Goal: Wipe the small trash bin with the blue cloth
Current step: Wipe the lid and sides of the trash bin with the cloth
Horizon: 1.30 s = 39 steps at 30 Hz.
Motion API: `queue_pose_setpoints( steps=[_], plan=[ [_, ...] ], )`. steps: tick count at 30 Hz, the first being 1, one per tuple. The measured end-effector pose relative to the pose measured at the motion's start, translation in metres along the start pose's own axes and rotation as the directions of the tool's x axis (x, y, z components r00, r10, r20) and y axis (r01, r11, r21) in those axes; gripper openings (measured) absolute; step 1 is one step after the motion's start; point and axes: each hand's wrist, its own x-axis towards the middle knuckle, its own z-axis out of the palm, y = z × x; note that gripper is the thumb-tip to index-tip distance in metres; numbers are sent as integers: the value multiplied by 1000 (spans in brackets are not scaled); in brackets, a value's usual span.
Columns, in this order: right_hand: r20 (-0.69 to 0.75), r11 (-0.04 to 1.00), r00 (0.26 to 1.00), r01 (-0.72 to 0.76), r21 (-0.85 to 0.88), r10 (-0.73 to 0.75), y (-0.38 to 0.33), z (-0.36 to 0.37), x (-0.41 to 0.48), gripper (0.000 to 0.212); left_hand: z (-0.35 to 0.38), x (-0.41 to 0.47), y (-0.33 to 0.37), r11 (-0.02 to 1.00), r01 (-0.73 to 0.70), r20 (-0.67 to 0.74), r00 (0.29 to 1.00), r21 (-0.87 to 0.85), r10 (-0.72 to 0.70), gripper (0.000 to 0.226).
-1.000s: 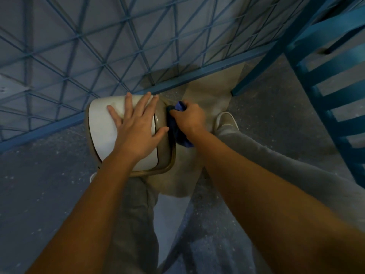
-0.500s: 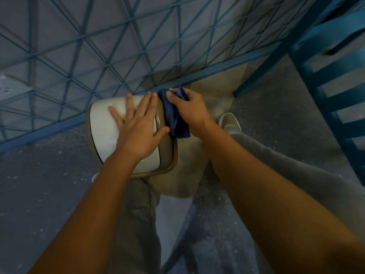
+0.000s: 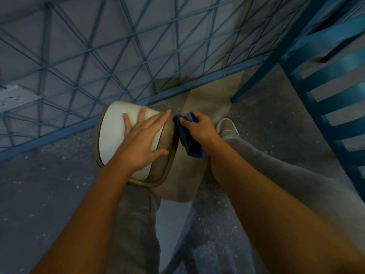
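L hand [image 3: 142, 143] flat on bin [image 3: 114, 133], R hand [image 3: 199, 129] gripping cloth [image 3: 189, 145]

The bin [image 3: 116, 133] stands on the floor [image 3: 39, 194] just before the fence [image 3: 118, 46], with the left hand [image 3: 142, 141] flat on its lid. The right hand [image 3: 199, 129] is just right of the bin, holding the cloth [image 3: 189, 143] against the bin's right side. A shoe [image 3: 227, 126] lies right of that hand; a chair [image 3: 325, 66] stands at the far right
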Motion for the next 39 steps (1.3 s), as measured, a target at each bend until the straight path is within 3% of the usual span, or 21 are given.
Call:
queue_pose_setpoints(
  steps=[5,10,16,19,21,24,27,29,34,36,39],
  plan=[
    [31,993,997,-74,-88,77,23,-13,-31,27,3,-12,7,995,-96,123,988,23,93,107],
    [-33,979,978,-203,29,204,51,-13,-54,12,5,-28,13,986,-163,210,963,-44,169,82],
    [-32,942,949,-308,131,315,65,-13,-58,27,8,-42,25,960,-181,264,957,215,121,91],
    [10,928,938,-343,142,345,67,-9,-56,27,12,-50,16,991,-118,-1,993,57,119,93],
    [46,919,937,-350,182,347,66,-6,-57,25,14,-55,17,998,50,-121,991,-39,-54,94],
    [83,916,938,-346,204,336,65,-3,-57,21,19,-59,25,889,451,-34,890,-72,-455,121],
    [100,914,935,-355,197,341,65,-2,-57,20,30,-63,22,760,630,68,775,-159,-628,135],
    [121,909,933,-358,215,339,66,-2,-57,20,36,-63,16,729,654,94,754,-201,-650,135],
    [198,897,914,-391,207,353,62,0,-58,24,32,-54,5,793,568,65,820,-220,-569,134],
    [226,869,905,-414,270,360,63,1,-61,35,26,-52,-1,806,558,58,827,-199,-559,133],
    [247,845,912,-400,357,327,62,4,-61,31,21,-51,-8,788,566,94,822,-240,-562,135]
  ],
)
